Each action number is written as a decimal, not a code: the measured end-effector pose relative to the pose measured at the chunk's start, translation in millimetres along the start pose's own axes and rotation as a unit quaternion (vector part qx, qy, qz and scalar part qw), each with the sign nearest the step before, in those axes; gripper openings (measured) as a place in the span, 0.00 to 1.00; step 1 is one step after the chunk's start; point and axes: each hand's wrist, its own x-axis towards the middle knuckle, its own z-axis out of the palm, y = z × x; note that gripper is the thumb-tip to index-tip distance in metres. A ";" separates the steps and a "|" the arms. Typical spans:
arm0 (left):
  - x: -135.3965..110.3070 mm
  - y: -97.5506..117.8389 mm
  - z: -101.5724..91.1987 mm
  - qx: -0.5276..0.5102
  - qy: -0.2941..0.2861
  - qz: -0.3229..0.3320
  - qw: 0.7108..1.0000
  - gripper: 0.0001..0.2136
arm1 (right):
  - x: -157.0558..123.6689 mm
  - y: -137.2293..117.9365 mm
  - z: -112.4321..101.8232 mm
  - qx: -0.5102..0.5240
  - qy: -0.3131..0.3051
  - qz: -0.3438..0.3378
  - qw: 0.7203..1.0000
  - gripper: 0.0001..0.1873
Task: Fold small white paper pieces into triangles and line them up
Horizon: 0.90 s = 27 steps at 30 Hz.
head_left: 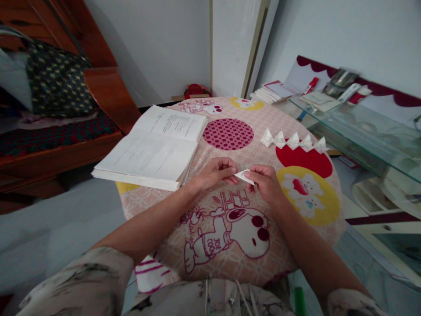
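We judge the small folded paper point(246, 177) to be very light, with next to no weight to carry, so it asks for control more than strength. Being paper, it should be thin and bendable at any single layer but stiffer where layers stack along a fold; it is probably dry enough not to slip, yet easily creased, crushed or torn if we press hard on a corner. The best hold looks like a flat pinch near the thicker body, thumb above and fingers beneath, leaving the slender points free of pressure. Our right hand point(265, 181) has it in just such a grip, thumb lying on the upper face at the right end, while our left hand point(217, 171) has its fingertips at the left point; whether they close on it or only touch it, we cannot tell. The paper sits between our two hands, above the middle of the table point(151, 202). It looks white and roughly triangular, narrowing toward the left, with a few dark marks on its face too small for us to read. Well apart, beyond our right hand, five pointed paper pieces point(293, 142) stand in a row, and the open book point(164, 147) lies to the left.
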 end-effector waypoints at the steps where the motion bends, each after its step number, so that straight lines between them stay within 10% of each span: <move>1: -0.1 0.1 -1.3 0.005 -0.010 -0.001 1.000 0.14 | -0.3 -0.8 -0.4 -0.011 0.001 -0.004 1.000 0.14; 17: 1.5 -5.8 -7.3 0.159 0.020 0.049 0.986 0.06 | 2.1 3.9 -2.7 -0.067 0.011 -0.016 0.998 0.15; 27: 5.6 -5.3 -9.9 0.044 -0.052 -0.056 0.996 0.08 | 2.1 6.1 -1.2 -0.115 0.011 -0.045 0.992 0.16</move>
